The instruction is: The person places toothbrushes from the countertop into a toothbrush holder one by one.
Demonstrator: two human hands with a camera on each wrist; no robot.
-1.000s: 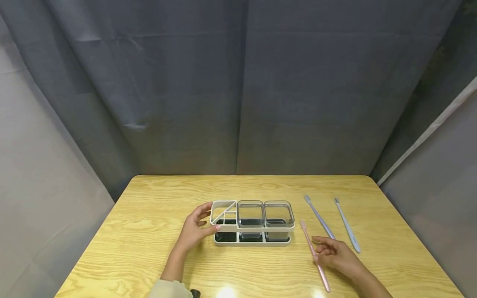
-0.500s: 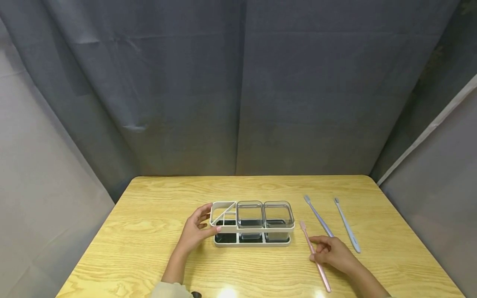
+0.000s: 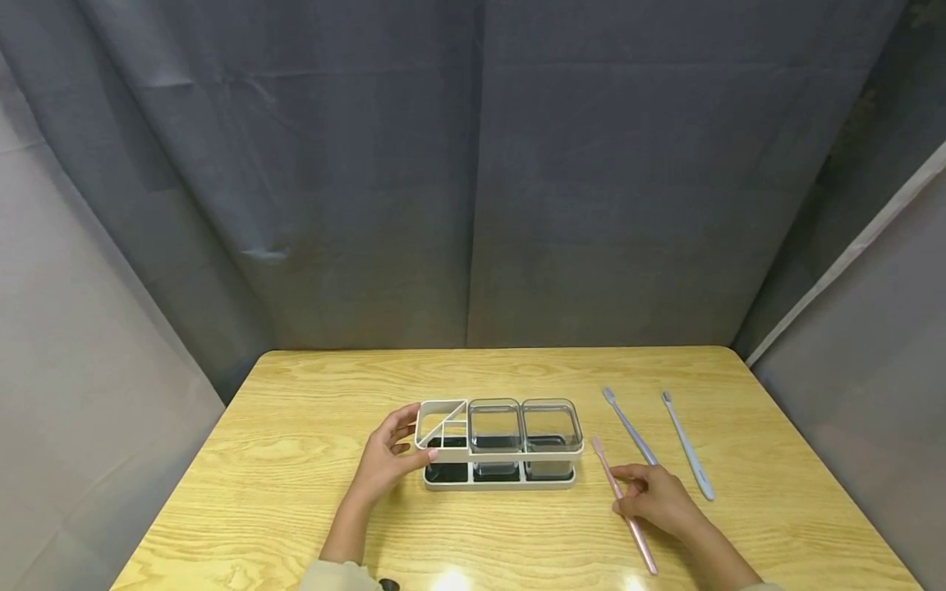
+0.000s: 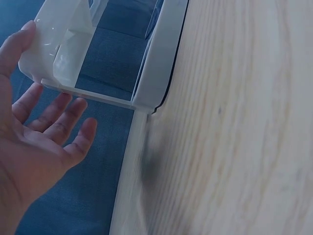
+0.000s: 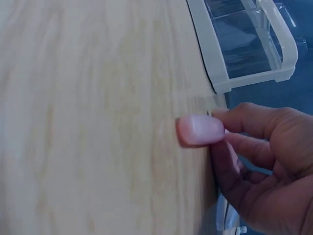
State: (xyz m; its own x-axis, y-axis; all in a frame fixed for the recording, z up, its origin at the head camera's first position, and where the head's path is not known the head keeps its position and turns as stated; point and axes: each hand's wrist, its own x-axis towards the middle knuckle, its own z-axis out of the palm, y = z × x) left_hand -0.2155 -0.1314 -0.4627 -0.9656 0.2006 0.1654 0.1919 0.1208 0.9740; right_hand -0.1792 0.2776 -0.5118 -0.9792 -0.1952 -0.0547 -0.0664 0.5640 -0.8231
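Pink slim toothbrush (image 3: 622,510) pinched by right hand (image 3: 660,502).

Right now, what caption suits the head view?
Left hand steadies a rack; right hand pinches a pink toothbrush.

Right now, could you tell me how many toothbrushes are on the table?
3. A pink one lies right of the rack, with the right hand on its handle. Two bluish ones lie further right: one beside the pink, one nearest the table's right edge. None seems hidden.
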